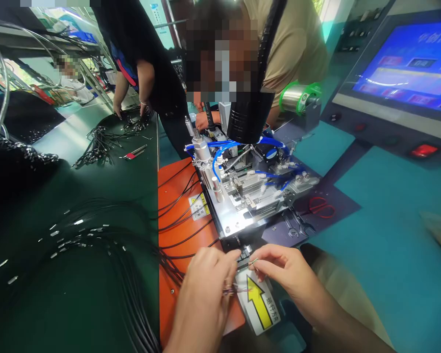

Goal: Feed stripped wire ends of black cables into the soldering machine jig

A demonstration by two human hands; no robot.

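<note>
- Pinching a thin greenish wire (255,262) is our right hand (284,264), thumb and index fingertips brought together on it.
- Our left hand (206,279) is just beside it, a bit blurred, fingers curled. Fine coloured wires (230,290) poke out by those fingers, but we can't tell if it's closed on them.
- Both hands, wires included, are at the near edge of the silver machine (259,198), around a white label with a yellow arrow (257,304).
- Left of us, black cables (135,314) run over the orange board (176,196) and the green table (77,299).
- Right of the machine we've got wrenches (291,229), red scissors (321,207) and a lit screen (411,73).
- Across from us, a person in a tan shirt (297,44) leans in; another in black (143,44) handles cables farther back.
</note>
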